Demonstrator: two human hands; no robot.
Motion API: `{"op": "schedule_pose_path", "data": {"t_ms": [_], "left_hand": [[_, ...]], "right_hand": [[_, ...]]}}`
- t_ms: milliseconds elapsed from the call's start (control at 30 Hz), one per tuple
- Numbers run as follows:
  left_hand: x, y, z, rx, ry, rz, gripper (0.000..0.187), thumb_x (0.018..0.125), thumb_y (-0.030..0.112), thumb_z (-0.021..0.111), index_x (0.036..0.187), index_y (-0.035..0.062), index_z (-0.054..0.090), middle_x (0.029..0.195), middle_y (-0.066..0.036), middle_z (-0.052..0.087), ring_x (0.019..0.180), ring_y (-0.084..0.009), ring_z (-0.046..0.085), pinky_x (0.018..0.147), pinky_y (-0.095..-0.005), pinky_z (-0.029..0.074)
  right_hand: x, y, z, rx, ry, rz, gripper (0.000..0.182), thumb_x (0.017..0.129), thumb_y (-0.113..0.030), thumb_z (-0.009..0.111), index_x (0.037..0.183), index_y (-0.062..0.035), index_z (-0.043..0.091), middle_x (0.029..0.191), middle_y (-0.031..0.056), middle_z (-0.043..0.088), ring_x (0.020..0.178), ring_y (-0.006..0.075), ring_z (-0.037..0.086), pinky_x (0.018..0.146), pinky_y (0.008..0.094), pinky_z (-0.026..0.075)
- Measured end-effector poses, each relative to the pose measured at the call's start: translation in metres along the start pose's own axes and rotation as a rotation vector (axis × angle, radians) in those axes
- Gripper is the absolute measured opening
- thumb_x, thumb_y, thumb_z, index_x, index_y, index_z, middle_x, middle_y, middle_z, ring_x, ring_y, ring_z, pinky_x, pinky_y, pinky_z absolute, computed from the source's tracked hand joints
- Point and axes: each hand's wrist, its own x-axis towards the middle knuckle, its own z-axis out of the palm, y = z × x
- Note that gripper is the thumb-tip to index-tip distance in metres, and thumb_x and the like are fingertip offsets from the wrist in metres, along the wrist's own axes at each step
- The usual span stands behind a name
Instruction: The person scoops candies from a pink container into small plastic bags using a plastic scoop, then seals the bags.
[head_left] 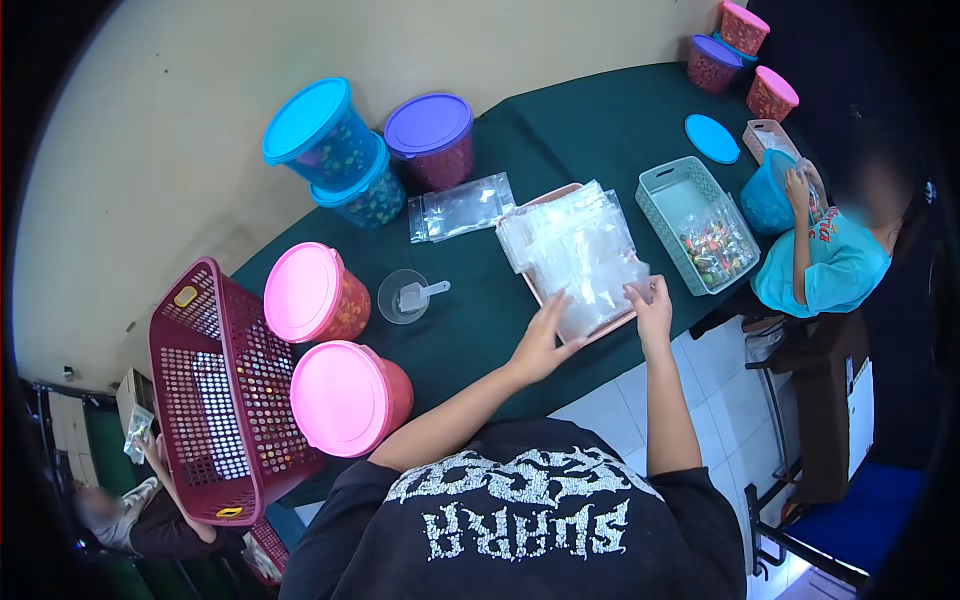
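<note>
Clear plastic bags (575,240) lie in a loose stack in a pink tray (612,325) in front of me. My left hand (540,342) rests at the stack's near left edge, thumb and fingers apart, touching the plastic. At the near right corner, my right hand (653,308) pinches the edge of a plastic bag between thumb and fingers. Left of the tray is a clear bowl (388,310) with a white scoop (425,291). Behind it lie more flat clear bags (460,208).
Pink-lidded tubs (340,398) and a maroon basket (245,400) stand left. Blue-lidded tubs (320,125) and a purple-lidded tub (430,130) are at the back. Right is a green basket (655,180) with filled packets; beyond it a person (830,255) handles a blue tub.
</note>
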Motion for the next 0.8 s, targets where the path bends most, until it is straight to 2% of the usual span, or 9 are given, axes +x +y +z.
{"op": "schedule_pose_path", "data": {"t_ms": [67, 133, 200, 300, 400, 567, 733, 767, 800], "left_hand": [[-0.005, 0.013, -0.015, -0.276, 0.057, -0.134, 0.079, 0.085, 0.035, 0.066, 0.144, 0.0044, 0.024, 0.152, -0.018, 0.018, 0.139, -0.0338, 0.024, 0.109, -0.051, 0.026], [-0.012, 0.042, -0.042, -0.619, 0.098, -0.321, 0.089, 0.083, 0.032, 0.07, 0.146, 0.0043, 0.013, 0.15, -0.016, 0.019, 0.134, -0.0328, 0.031, 0.104, -0.0445, 0.036], [-0.026, 0.058, -0.069, -0.717, 0.065, -0.241, 0.09, 0.082, 0.032, 0.071, 0.146, 0.0044, 0.012, 0.15, -0.016, 0.02, 0.133, -0.0315, 0.033, 0.102, -0.043, 0.038], [-0.05, 0.085, -0.092, -0.859, 0.123, -0.034, 0.064, 0.086, 0.025, 0.067, 0.135, 0.0027, 0.033, 0.135, -0.016, 0.042, 0.116, -0.0243, 0.051, 0.092, -0.0353, 0.044], [-0.07, 0.099, -0.112, -0.715, 0.349, -0.118, 0.011, 0.094, 0.013, 0.056, 0.09, 0.0027, 0.054, 0.088, -0.007, 0.063, 0.079, -0.0139, 0.061, 0.073, -0.0267, 0.048], [-0.107, 0.104, -0.147, -0.559, 0.518, -0.177, 0.012, 0.094, 0.013, 0.057, 0.09, 0.0022, 0.054, 0.086, -0.007, 0.063, 0.072, -0.0112, 0.059, 0.067, -0.0238, 0.046], [-0.147, 0.115, -0.174, -0.473, 0.645, -0.212, 0.01, 0.093, 0.011, 0.058, 0.091, 0.0013, 0.055, 0.082, -0.007, 0.062, 0.068, -0.0106, 0.06, 0.062, -0.0223, 0.047], [-0.154, 0.115, -0.174, -0.464, 0.673, -0.217, 0.01, 0.093, 0.011, 0.058, 0.091, 0.0013, 0.055, 0.082, -0.007, 0.062, 0.068, -0.0106, 0.06, 0.062, -0.0223, 0.047], [-0.159, 0.116, -0.171, -0.431, 0.726, -0.189, 0.008, 0.092, 0.007, 0.058, 0.091, 0.0002, 0.055, 0.086, -0.007, 0.061, 0.072, -0.0101, 0.061, 0.061, -0.0211, 0.047]], "right_hand": [[-0.017, -0.043, 0.0, 0.541, -0.127, 0.149, 0.034, 0.087, 0.0, 0.06, 0.117, -0.002, 0.045, 0.098, 0.011, 0.063, 0.088, 0.0188, 0.063, 0.083, 0.0317, 0.049], [-0.039, -0.073, 0.01, 0.702, -0.134, 0.187, 0.031, 0.086, 0.0, 0.06, 0.113, -0.0032, 0.046, 0.097, 0.0112, 0.063, 0.088, 0.0187, 0.063, 0.082, 0.0317, 0.049], [-0.062, -0.101, 0.021, 0.92, -0.2, 0.246, 0.028, 0.085, 0.001, 0.062, 0.106, -0.0055, 0.045, 0.097, 0.0109, 0.062, 0.088, 0.0193, 0.062, 0.081, 0.0319, 0.05], [-0.085, -0.106, 0.034, 0.813, -0.417, 0.218, 0.031, 0.085, 0.001, 0.062, 0.11, -0.0063, 0.044, 0.098, 0.0113, 0.061, 0.088, 0.0205, 0.062, 0.08, 0.0313, 0.05], [-0.1, -0.127, 0.043, 0.832, -0.52, 0.233, 0.034, 0.086, -0.003, 0.063, 0.112, -0.0076, 0.042, 0.097, 0.0114, 0.061, 0.084, 0.0197, 0.061, 0.08, 0.0308, 0.049], [-0.099, -0.147, 0.049, 0.857, -0.694, 0.245, 0.025, 0.089, -0.011, 0.062, 0.11, -0.0041, 0.05, 0.096, 0.0083, 0.061, 0.082, 0.0152, 0.057, 0.078, 0.0275, 0.045], [-0.105, -0.165, 0.069, 0.461, -0.608, 0.125, 0.016, 0.085, -0.008, 0.064, 0.098, -0.0028, 0.057, 0.092, 0.0034, 0.057, 0.082, 0.0104, 0.05, 0.075, 0.024, 0.041], [-0.111, -0.16, 0.082, 0.162, -0.326, -0.22, 0.018, 0.082, -0.006, 0.066, 0.097, -0.0031, 0.056, 0.094, 0.0041, 0.053, 0.082, 0.011, 0.048, 0.073, 0.0238, 0.039], [-0.116, -0.163, 0.09, 0.156, -0.288, -0.379, 0.02, 0.081, -0.006, 0.066, 0.098, -0.0035, 0.055, 0.094, 0.0043, 0.051, 0.082, 0.0117, 0.047, 0.074, 0.0242, 0.039]]}}
